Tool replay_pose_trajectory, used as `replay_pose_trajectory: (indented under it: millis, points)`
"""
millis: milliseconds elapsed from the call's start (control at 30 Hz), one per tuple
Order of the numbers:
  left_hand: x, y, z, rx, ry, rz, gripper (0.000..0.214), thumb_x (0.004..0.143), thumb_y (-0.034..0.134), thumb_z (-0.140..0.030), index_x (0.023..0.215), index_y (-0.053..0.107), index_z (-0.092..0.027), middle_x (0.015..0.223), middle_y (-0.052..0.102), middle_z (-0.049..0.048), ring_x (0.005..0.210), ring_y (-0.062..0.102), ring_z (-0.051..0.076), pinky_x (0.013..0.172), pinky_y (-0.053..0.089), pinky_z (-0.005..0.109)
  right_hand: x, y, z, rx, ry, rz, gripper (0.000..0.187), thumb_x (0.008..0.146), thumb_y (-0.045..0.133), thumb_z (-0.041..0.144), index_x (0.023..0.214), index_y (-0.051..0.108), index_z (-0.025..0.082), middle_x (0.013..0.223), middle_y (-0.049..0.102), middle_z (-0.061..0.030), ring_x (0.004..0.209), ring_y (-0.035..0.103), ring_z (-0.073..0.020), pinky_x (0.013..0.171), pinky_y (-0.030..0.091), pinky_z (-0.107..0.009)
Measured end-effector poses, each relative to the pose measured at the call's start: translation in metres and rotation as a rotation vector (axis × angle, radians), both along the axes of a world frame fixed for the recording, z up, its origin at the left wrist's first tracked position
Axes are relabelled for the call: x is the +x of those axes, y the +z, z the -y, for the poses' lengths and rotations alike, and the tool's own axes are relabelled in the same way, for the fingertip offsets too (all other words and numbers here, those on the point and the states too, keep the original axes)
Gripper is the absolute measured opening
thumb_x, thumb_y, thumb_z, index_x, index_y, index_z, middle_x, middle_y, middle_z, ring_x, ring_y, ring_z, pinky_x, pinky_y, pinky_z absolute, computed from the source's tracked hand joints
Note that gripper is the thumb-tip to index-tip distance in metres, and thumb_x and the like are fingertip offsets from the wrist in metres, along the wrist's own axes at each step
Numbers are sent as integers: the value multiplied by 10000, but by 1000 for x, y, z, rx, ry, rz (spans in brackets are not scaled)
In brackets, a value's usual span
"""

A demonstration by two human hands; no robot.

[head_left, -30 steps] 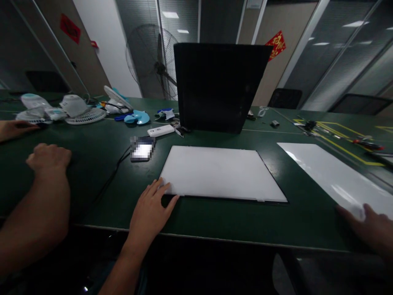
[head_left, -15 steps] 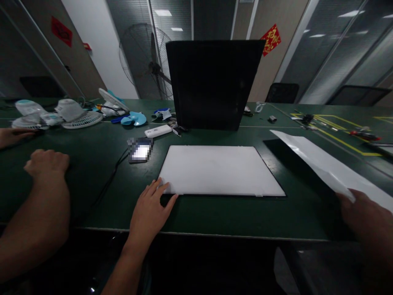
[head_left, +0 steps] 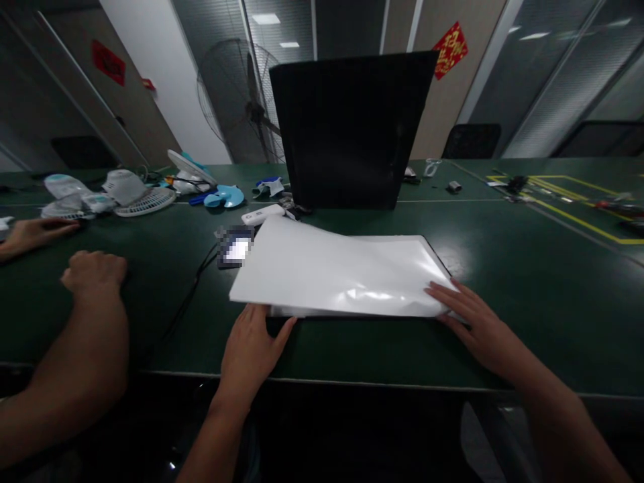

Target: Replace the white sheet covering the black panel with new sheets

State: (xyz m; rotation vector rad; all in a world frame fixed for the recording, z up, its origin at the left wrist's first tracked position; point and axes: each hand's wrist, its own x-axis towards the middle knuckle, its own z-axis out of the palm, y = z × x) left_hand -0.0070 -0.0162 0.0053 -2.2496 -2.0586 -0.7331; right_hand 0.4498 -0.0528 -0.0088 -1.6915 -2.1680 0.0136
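A glossy white plastic-like sheet [head_left: 322, 268] lies slantwise over a flat white panel with a dark edge [head_left: 397, 240]. The sheet's left side is raised and sticks out past the panel. My right hand [head_left: 477, 325] grips the sheet at its near right corner, fingers on top and thumb below, over the panel's corner. At the panel's near left corner rests my left hand [head_left: 254, 349], its thumb apart along the front edge. The sheet hides its fingertips.
A black screen-like panel [head_left: 352, 134] stands upright behind. Left of the sheet lies a blurred device [head_left: 234, 248] with a cable. White fan parts [head_left: 145, 201] and a blue fan blade [head_left: 225, 196] lie further left. Another person's arms [head_left: 95, 322] rest on the green table [head_left: 543, 295].
My right hand has brought the white sheet from the far right leftward over the flat panel. My left hand has stayed at the panel's near left corner.
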Motion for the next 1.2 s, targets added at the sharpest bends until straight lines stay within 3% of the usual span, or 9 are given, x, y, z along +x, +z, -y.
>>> replay_pose_trajectory:
  millis: [133, 233, 333, 433, 500, 567, 767, 1000, 1200]
  points:
    - [4, 4, 2, -58, 113, 87, 804, 903, 642, -600, 1494, 456, -88, 1451, 603, 263, 1326, 612, 429, 1057, 530, 561, -2, -1, 1, -100, 28, -10, 554, 1054, 432, 500, 1598, 437, 393, 1675, 396, 14, 1581, 271, -308, 1267, 258, -656]
    - [6, 6, 3, -34, 136, 178, 1043, 879, 667, -610, 1641, 171, -99, 1666, 346, 277, 1456, 490, 432, 1119, 492, 561, -2, 3, 3, -92, 36, -4, 569, 1030, 478, 519, 1585, 458, 396, 1681, 384, 19, 1588, 248, -315, 1269, 256, -650]
    - [6, 6, 3, -14, 145, 224, 1192, 866, 688, -620, 1668, -32, -111, 1692, 292, 276, 1473, 477, 412, 1134, 485, 563, -2, 5, 5, -82, 33, -15, 564, 1013, 508, 532, 1554, 512, 370, 1681, 387, 5, 1594, 228, -322, 1265, 265, -648]
    - [2, 2, 1, 10, 74, 161, 950, 905, 665, -571, 1642, 253, -136, 1653, 409, 219, 1467, 491, 383, 1164, 465, 546, -2, 5, 5, -75, 24, -29, 580, 987, 555, 561, 1530, 545, 358, 1691, 372, -7, 1596, 218, -335, 1257, 279, -652]
    - [0, -1, -1, 13, -15, 75, 646, 938, 637, -524, 1471, 554, -166, 1579, 530, 170, 1458, 506, 365, 1201, 429, 537, -1, 4, 5, -76, 18, -39, 580, 977, 572, 570, 1520, 557, 365, 1687, 379, -10, 1591, 237, -339, 1252, 290, -655]
    - [-2, -3, -2, 25, -77, 19, 481, 951, 631, -496, 1314, 687, -186, 1512, 605, 146, 1434, 534, 350, 1219, 410, 530, -1, 3, 4, -81, 11, -47, 552, 994, 549, 558, 1514, 562, 372, 1673, 404, -8, 1582, 265, -333, 1253, 288, -659]
    - [-3, -5, -1, 105, -96, 5, 384, 949, 650, -466, 1193, 754, -189, 1458, 650, 150, 1397, 573, 339, 1189, 449, 539, 1, -3, 0, -71, -1, -68, 484, 1061, 434, 474, 1516, 561, 368, 1630, 472, -6, 1569, 307, -305, 1261, 282, -656]
    - [-5, -7, -2, 120, -102, 19, 315, 950, 658, -436, 1124, 775, -201, 1445, 661, 148, 1367, 605, 327, 1158, 487, 522, 1, -8, 2, -33, -96, -32, 534, 1034, 450, 543, 1510, 575, 334, 1685, 383, -41, 1572, 300, -313, 1253, 335, -598]
    - [-2, -1, 1, 61, -59, 47, 381, 955, 648, -445, 1226, 741, -196, 1489, 631, 143, 1406, 577, 326, 1158, 491, 505, -1, -17, 0, -8, -354, 42, 842, 1001, 374, 680, 1600, 418, 90, 1639, 415, -208, 1566, 291, -371, 1267, 286, -604]
